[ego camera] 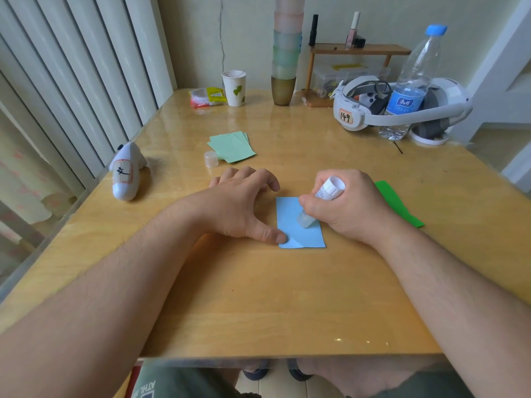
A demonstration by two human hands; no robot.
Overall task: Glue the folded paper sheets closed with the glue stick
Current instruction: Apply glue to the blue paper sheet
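- Right hand (344,208): fingers curled round the glue stick (319,205), tip on the blue paper sheet (301,234).
- Left hand (241,202): fingers spread, thumb pressing the sheet's lower-left corner against the worktop (258,297).
- Cap (210,159) lies beside the green sheets (232,147).

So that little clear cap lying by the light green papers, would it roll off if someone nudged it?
The glue stick cap seems to stand on its flat end, so a light nudge would probably slide it across the glossy table rather than roll it. It looks small, thin plastic, likely very light. Tipped on its side, its round shape could roll.
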